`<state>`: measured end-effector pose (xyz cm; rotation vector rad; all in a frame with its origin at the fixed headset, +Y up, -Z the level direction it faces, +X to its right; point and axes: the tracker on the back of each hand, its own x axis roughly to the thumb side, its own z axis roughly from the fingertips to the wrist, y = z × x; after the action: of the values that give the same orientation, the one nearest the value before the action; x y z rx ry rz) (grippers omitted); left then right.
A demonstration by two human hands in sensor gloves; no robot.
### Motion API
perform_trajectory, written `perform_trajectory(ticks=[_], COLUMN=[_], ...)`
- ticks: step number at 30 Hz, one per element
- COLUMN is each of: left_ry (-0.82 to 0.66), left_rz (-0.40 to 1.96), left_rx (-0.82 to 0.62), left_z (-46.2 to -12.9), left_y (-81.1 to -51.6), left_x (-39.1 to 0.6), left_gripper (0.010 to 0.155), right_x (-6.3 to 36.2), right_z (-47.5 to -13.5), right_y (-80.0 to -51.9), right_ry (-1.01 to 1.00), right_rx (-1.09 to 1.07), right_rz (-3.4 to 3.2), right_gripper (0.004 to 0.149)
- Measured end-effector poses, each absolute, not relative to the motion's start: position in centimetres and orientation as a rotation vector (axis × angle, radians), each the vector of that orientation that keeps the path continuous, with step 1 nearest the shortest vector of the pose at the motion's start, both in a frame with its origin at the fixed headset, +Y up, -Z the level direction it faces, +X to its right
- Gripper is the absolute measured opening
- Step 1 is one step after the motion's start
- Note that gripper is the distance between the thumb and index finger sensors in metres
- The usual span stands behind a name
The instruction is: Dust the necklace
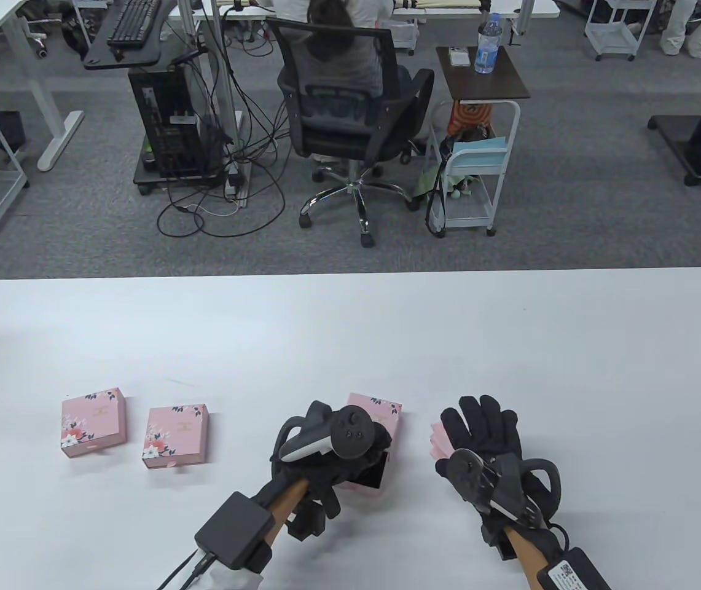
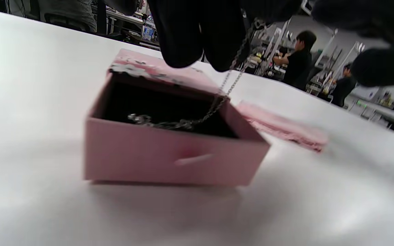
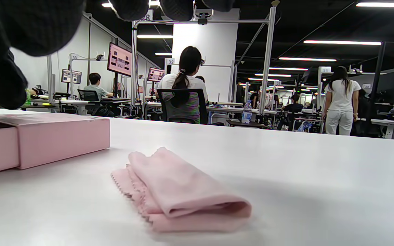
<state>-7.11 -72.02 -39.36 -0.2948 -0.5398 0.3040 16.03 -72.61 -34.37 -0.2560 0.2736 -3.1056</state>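
A silver necklace [image 2: 229,80] hangs from my left hand's fingers [image 2: 200,37], which pinch its chain. Its lower end still lies in the black-lined drawer of a pink floral box [image 2: 169,157]. In the table view my left hand [image 1: 332,461] hovers over that open box [image 1: 381,413]. A folded pink cloth [image 3: 183,191] lies on the table just right of the box. My right hand [image 1: 480,427] is spread above the cloth [image 1: 438,441] with straight fingers, and the right wrist view shows a gap between the fingers [image 3: 29,27] and the cloth.
Two closed pink floral boxes [image 1: 93,421] [image 1: 176,435] sit on the white table [image 1: 350,332] to the left. Beyond the far edge a person sits in an office chair [image 1: 350,117], beside a small cart [image 1: 479,153].
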Motion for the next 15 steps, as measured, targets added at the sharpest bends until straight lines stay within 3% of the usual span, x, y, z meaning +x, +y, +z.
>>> perform_trajectory(ticks=[8,15], left_ry=[-0.509,-0.511], left_rz=[0.528,0.569], left_rx=[-0.269,-0.142], left_z=[-39.3,-38.3], left_y=[-71.4,-68.2], left_x=[-7.9,-8.9], left_gripper=[0.046,0.046], right_x=[15.8,15.7], right_z=[-34.2,-34.1], right_y=[-72.5,-72.5], right_ry=[0.273,0.242], right_rx=[-0.275,-0.263], right_rz=[-3.102,-3.116], right_gripper=[0.077,0.076])
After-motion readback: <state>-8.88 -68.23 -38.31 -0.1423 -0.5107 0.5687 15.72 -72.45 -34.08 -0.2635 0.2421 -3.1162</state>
